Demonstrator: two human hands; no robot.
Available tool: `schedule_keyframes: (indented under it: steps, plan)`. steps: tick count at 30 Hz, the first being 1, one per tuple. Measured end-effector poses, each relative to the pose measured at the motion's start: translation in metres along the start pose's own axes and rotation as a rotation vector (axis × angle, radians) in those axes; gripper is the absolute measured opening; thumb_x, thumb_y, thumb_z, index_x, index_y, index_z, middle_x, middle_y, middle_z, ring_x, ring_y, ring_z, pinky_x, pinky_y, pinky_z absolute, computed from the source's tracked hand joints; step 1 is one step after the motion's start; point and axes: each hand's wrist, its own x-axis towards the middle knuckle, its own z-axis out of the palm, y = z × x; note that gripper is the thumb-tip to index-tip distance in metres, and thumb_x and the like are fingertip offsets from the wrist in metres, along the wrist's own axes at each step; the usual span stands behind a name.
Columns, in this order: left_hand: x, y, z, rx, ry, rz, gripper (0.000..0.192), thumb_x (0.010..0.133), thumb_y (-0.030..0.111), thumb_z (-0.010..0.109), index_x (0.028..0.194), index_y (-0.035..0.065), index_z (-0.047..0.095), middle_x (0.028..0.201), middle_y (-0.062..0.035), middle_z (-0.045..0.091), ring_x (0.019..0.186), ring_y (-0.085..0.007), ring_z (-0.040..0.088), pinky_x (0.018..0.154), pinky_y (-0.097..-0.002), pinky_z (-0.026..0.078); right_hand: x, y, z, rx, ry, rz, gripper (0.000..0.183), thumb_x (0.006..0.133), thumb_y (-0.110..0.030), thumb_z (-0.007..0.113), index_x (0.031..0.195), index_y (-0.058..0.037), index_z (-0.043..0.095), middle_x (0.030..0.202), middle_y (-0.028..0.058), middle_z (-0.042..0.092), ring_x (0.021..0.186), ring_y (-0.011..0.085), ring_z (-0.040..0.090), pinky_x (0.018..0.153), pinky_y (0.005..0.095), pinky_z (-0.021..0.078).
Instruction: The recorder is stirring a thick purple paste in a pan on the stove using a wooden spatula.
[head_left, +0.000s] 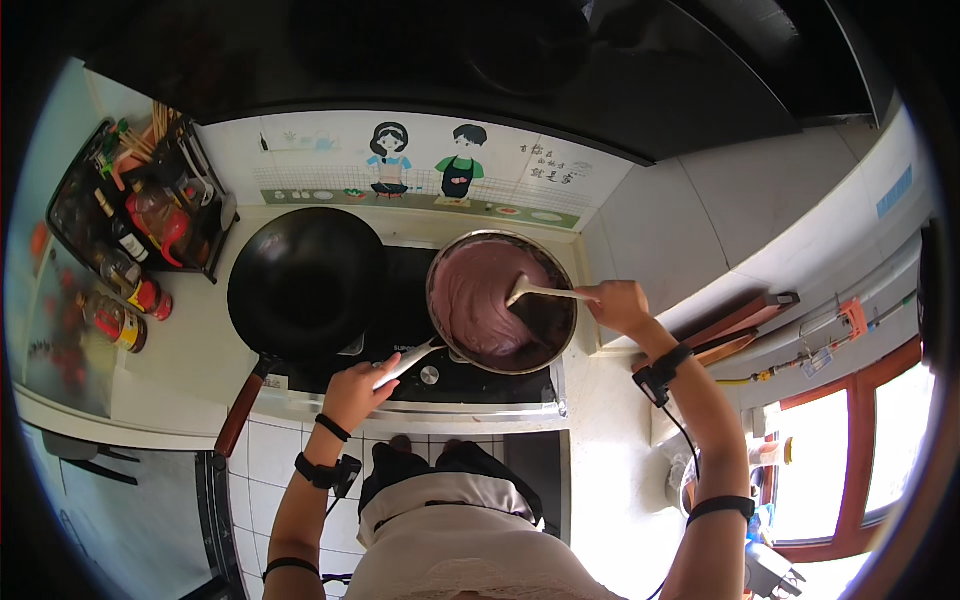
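A round metal pan (573, 330) stands over the right side of a black gas stove (405, 375). Thick purple-pink paste (472, 292) fills most of it, smeared in swirls, with the dark pan bottom showing at the right. My left hand (356, 394) is closed around the pan's silver handle (409, 362). My right hand (619, 306) grips a pale spatula or spoon (551, 291), whose head rests in the paste near the pan's middle; its lower edge is hidden. To the left sits a black wok (304, 281) with a brown wooden handle (241, 416) pointing towards the counter's front edge.
Sauce bottles (112, 322) and a black rack (214, 255) of bottles and utensils stand on the left counter. A dark range hood (420, 67) hangs above the stove. At the right, wooden boards (735, 322) lean by the wall, near a yellow gas hose (735, 381) and a window.
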Motion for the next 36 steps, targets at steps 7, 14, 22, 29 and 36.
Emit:
schedule_keyframes:
  steps: [7,14,22,29,36]
  plan:
    - [-0.006,-0.006,0.001,0.05,0.027,0.015,0.045,0.085,0.028,0.07,0.129,0.0227,0.06,0.07,-0.0049,0.061,0.055,-0.0203,0.058,0.053,-0.0306,0.05,0.008,-0.035,-0.076,-0.334,0.283,-0.495,0.028,0.089,-0.017,0.055,0.111,-0.022,0.07,0.072,0.0038,0.062,0.068,0.0213,0.064,0.063,0.0334,0.051]
    - [-0.001,0.008,-0.002,0.11,0.07,0.029,0.046,0.085,0.028,0.07,0.129,0.0235,0.06,0.069,-0.0034,0.059,0.055,-0.0191,0.058,0.053,-0.0301,0.05,0.019,0.044,-0.082,-0.24,0.046,-0.335,0.025,0.084,-0.022,0.066,0.107,-0.0289,0.073,0.076,0.0013,0.065,0.071,0.0213,0.065,0.067,0.0357,0.051]
    - [-0.011,0.016,0.005,0.211,0.103,-0.055,0.053,0.083,0.028,0.069,0.134,0.0245,0.054,0.077,-0.0035,0.058,0.061,-0.0203,0.059,0.054,-0.0306,0.051,0.048,0.07,-0.062,-0.305,-0.075,-0.211,0.027,0.08,-0.016,0.067,0.101,-0.03,0.074,0.081,0.0025,0.07,0.082,0.0213,0.068,0.07,0.0357,0.052]
    - [-0.006,0.022,0.001,0.247,0.034,-0.059,0.054,0.083,0.027,0.07,0.134,0.0258,0.054,0.077,-0.0048,0.055,0.061,-0.0227,0.058,0.056,-0.0327,0.05,0.083,0.061,-0.004,-0.228,-0.011,-0.141,0.025,0.083,-0.023,0.065,0.105,-0.0327,0.073,0.077,0.0038,0.069,0.077,0.0243,0.067,0.068,0.0384,0.0525]
    - [-0.011,0.018,0.003,0.294,0.08,-0.04,0.051,0.085,0.03,0.068,0.134,0.0257,0.055,0.073,-0.0025,0.054,0.057,-0.0185,0.056,0.052,-0.0297,0.05,0.057,-0.017,-0.042,-0.167,0.155,-0.445,0.016,0.084,-0.022,0.06,0.095,-0.0172,0.071,0.081,0.0047,0.065,0.077,0.0248,0.066,0.067,0.0374,0.0523]
